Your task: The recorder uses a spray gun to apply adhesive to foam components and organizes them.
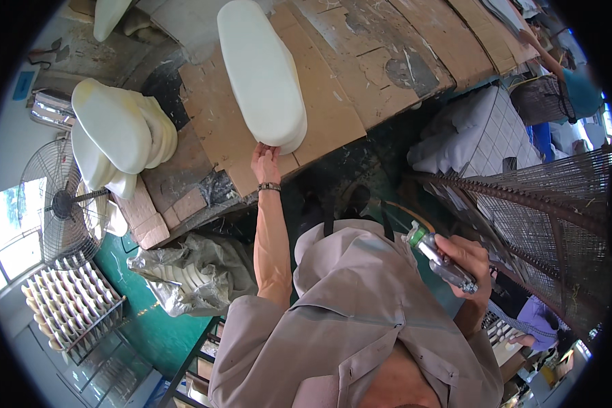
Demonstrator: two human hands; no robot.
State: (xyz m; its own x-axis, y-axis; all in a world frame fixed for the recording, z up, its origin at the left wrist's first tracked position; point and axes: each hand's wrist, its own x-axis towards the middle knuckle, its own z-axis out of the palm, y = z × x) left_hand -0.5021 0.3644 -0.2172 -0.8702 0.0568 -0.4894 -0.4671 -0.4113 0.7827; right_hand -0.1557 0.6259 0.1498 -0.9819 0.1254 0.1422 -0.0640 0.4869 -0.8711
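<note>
A long white foam-like pad [260,68] with rounded ends lies on brown cardboard [333,115], with at least one more layer beneath it. My left hand [265,163] reaches forward to its near end. The fingers are bent and hold the pad's lower edge; the fingertips are partly hidden under it. Out to the right, away from the table, my right hand [466,262] is closed round a hand-held silver tool [442,264] with a green collar. An orange hose or cord shows close to the tool. I cannot make out the tool's exact kind.
More white pads [115,129] are stacked at the left, above a standing fan [62,202]. A rack of pale curved pieces [71,306] and a grey plastic-covered bundle [197,272] stand lower left. On the right are a mesh frame [551,204] and white sacks [455,129]. Other people work at the far right.
</note>
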